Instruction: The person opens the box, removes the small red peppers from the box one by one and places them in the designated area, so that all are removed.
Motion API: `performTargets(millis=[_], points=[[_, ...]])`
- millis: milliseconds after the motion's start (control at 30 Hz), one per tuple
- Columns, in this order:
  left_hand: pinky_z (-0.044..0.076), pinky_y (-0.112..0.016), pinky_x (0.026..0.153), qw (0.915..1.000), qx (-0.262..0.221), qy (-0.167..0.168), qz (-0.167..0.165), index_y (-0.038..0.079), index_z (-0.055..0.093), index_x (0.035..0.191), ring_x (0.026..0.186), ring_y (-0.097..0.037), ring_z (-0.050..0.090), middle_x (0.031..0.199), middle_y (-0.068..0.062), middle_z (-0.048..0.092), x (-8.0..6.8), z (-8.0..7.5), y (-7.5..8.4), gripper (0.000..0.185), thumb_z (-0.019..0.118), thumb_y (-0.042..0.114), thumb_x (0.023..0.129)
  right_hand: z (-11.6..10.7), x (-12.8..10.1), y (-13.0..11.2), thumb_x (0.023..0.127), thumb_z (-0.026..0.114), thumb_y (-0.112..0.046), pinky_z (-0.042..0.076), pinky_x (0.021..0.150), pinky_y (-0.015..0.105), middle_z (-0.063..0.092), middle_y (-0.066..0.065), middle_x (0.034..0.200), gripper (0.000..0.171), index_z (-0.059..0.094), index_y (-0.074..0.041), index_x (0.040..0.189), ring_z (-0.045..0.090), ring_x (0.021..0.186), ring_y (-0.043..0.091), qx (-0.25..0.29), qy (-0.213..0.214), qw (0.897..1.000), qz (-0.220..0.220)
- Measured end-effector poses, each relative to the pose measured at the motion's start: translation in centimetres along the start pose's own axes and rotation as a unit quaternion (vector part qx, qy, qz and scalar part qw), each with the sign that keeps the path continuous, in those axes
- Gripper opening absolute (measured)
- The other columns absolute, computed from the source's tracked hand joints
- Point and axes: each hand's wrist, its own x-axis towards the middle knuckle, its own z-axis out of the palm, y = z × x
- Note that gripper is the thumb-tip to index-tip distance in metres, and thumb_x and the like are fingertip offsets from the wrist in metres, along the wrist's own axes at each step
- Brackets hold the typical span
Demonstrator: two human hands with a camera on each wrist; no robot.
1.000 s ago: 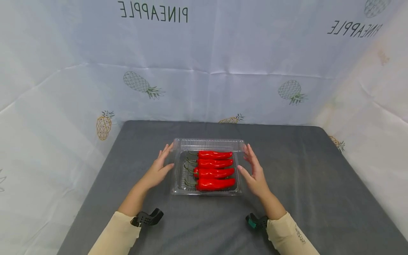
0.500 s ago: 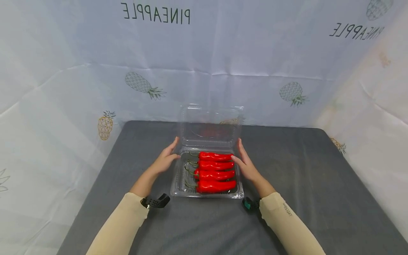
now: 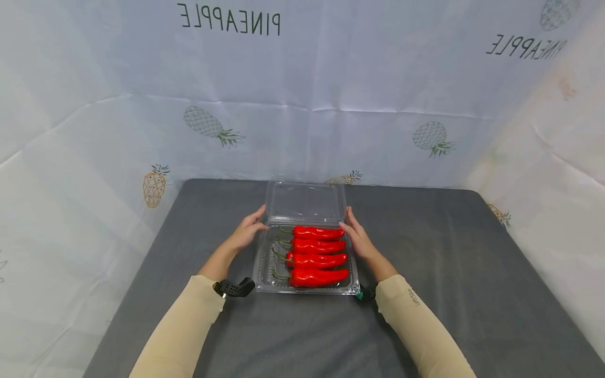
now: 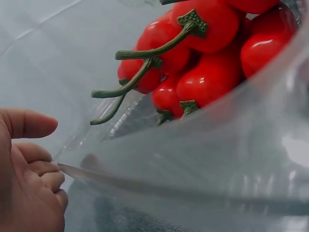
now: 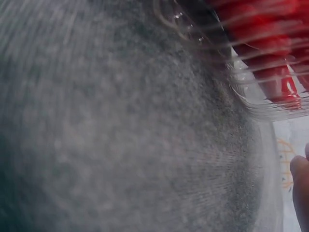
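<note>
A clear plastic clamshell box (image 3: pixel 307 290) holds several red peppers (image 3: pixel 319 261) with green stems, lying in a column. Its lid (image 3: pixel 306 202) leans back behind the base, raised. At the box's back left corner, by the hinge, is my left hand (image 3: pixel 243 233), thumb apart and fingers loosely bent. In the left wrist view its fingertips (image 4: pixel 53 166) meet the clear plastic edge. My right hand (image 3: pixel 360 240) is at the opposite back corner, fingers extended beside the lid and thumb near the end of the rearmost pepper. Only part of a finger (image 5: pixel 300 186) shows in the right wrist view.
The box rests on a dark grey table (image 3: pixel 449 273). White cloth (image 3: pixel 307 79) printed with pineapples hangs behind and at both sides. Each wrist wears a black strap with a device (image 3: pixel 235 287).
The lid has swung up from over the base and then backward, lower now than half a second ago. Both hands have moved inward toward the hinge corners.
</note>
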Motion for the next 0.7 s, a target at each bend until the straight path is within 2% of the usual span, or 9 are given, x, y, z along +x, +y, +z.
performTargets(millis=[100,233,433,567,700], points=[[0.009,-0.049,0.115,0.9999,-0.002,0.0,-0.013,-0.012,0.011,0.143,0.142,-0.04,0.003,0.152,-0.027,0.002,0.0,0.0,-0.1,0.064,0.043,-0.002,0.088,0.1,0.1,0.3,0.099,0.036,-0.013,0.008,0.116,0.049,0.003,0.026,0.153,0.062,0.0,0.008,0.145,0.005,0.143,0.036,0.007,0.002,1.0,0.014],[0.01,-0.048,0.115,0.9996,-0.008,0.005,-0.028,-0.01,0.014,0.144,0.142,-0.038,0.008,0.152,-0.026,0.009,-0.3,0.0,-0.6,0.063,0.043,0.002,0.089,0.2,0.7,2.1,0.1,0.034,-0.015,0.01,0.115,0.048,0.008,0.026,0.153,0.059,0.004,0.007,0.146,0.009,0.143,0.035,-0.002,0.006,1.0,0.022],[0.011,-0.049,0.115,0.9987,-0.016,0.004,-0.049,-0.006,0.012,0.146,0.142,-0.036,0.012,0.153,-0.023,0.011,-2.7,0.3,-0.6,0.059,0.038,0.008,0.095,0.3,1.3,4.0,0.099,0.036,-0.011,0.014,0.114,0.049,0.019,0.029,0.15,0.056,0.012,0.01,0.145,0.018,0.141,0.037,-0.021,0.025,0.999,-0.001],[0.009,-0.047,0.116,0.9972,-0.049,0.021,-0.052,-0.007,0.01,0.146,0.143,-0.033,0.009,0.154,-0.023,0.009,-4.8,1.4,0.0,0.059,0.038,0.007,0.096,0.2,0.6,2.6,0.098,0.037,-0.008,0.014,0.114,0.049,0.019,0.03,0.149,0.055,0.014,0.011,0.144,0.018,0.14,0.038,-0.021,0.029,0.999,0.007],[0.008,-0.047,0.116,0.9945,-0.08,0.053,-0.042,-0.009,0.01,0.145,0.143,-0.034,0.007,0.154,-0.024,0.009,-6.5,2.9,0.2,0.06,0.039,0.003,0.094,0.2,-0.4,0.4,0.098,0.036,-0.005,0.014,0.114,0.049,0.019,0.032,0.148,0.053,0.015,0.015,0.142,0.018,0.14,0.039,-0.028,0.027,0.999,0.007]])
